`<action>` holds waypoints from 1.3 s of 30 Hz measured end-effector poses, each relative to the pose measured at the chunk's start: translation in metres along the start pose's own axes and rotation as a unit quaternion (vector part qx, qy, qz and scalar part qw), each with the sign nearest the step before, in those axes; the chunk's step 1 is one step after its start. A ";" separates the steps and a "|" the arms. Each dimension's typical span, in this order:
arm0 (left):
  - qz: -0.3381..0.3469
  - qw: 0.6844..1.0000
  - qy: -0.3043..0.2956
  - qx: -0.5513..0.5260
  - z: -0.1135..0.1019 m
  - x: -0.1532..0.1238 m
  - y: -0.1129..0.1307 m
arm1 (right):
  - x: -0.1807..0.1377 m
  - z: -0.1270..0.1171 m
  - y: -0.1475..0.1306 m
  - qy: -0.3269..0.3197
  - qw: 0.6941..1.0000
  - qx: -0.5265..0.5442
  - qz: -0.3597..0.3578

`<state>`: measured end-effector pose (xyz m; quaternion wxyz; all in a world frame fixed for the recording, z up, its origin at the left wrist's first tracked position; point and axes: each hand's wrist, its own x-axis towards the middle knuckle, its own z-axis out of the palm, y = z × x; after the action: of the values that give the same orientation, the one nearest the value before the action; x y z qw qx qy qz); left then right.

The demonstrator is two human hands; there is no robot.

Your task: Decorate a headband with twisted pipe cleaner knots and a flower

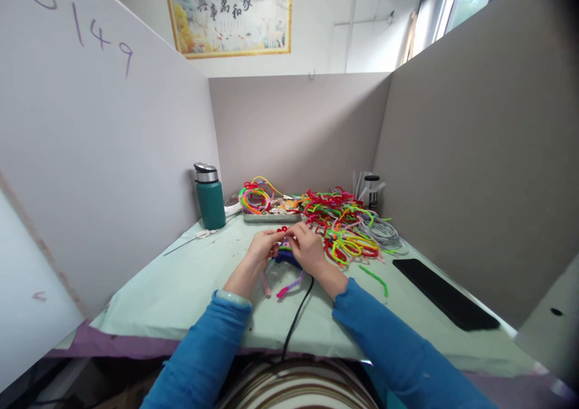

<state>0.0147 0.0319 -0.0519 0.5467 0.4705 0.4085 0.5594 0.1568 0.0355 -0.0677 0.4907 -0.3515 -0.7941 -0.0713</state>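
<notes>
In the middle of the table, my left hand [261, 247] and my right hand [308, 249] meet, fingertips pinched together. Between them shows a small looped piece of red pipe cleaner [283, 229], partly hidden by the fingers. Just below the hands lies a dark blue tool [287, 256], mostly covered, with a black cord [298, 312] running toward me. A pink and purple pipe cleaner [291, 285] hangs or lies below the right hand. Near the left wrist is a pale pink pipe cleaner [265, 283].
Behind the hands are a metal tray [271, 218] of small pieces and a tangled heap of coloured pipe cleaners [335, 210]. A green bottle [211, 201] stands left; a black-lidded jar [372, 192] and grey wire coil [382, 234] sit right. A black flat slab [446, 294] lies near the right panel.
</notes>
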 end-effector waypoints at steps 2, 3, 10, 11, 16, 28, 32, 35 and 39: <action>-0.003 1.000 0.002 0.010 -0.001 0.002 -0.002 | 0.001 0.000 -0.002 -0.010 0.999 -0.032 -0.020; -0.004 1.000 0.001 0.012 -0.002 0.002 -0.002 | 0.001 0.000 -0.003 -0.013 0.999 -0.040 -0.027; 0.008 1.000 0.021 -0.021 0.000 0.000 0.001 | 0.000 0.001 -0.001 0.039 0.997 0.051 0.050; 0.010 0.999 0.024 -0.023 0.001 0.000 0.002 | 0.000 0.001 -0.001 0.039 0.996 0.062 0.055; 0.017 0.999 0.029 -0.027 0.001 -0.002 0.002 | -0.001 0.003 -0.002 0.035 0.992 0.109 0.052; 0.009 1.000 0.010 -0.008 0.002 0.000 0.000 | 0.000 0.004 -0.003 0.032 0.999 0.032 0.013; -0.025 0.998 -0.022 -0.059 0.001 -0.002 0.001 | 0.001 0.002 -0.003 0.027 1.000 0.014 0.003; -0.035 0.993 -0.033 -0.108 0.002 -0.004 0.005 | 0.002 0.004 -0.001 0.067 0.990 0.103 0.067; -0.074 0.986 -0.045 -0.142 0.004 -0.007 0.012 | 0.004 0.008 0.004 0.039 0.951 0.262 0.159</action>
<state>0.0156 0.0235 -0.0395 0.6660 0.3811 0.3337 0.5476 0.1521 0.0443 -0.0699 0.6013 -0.3293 -0.6988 0.2044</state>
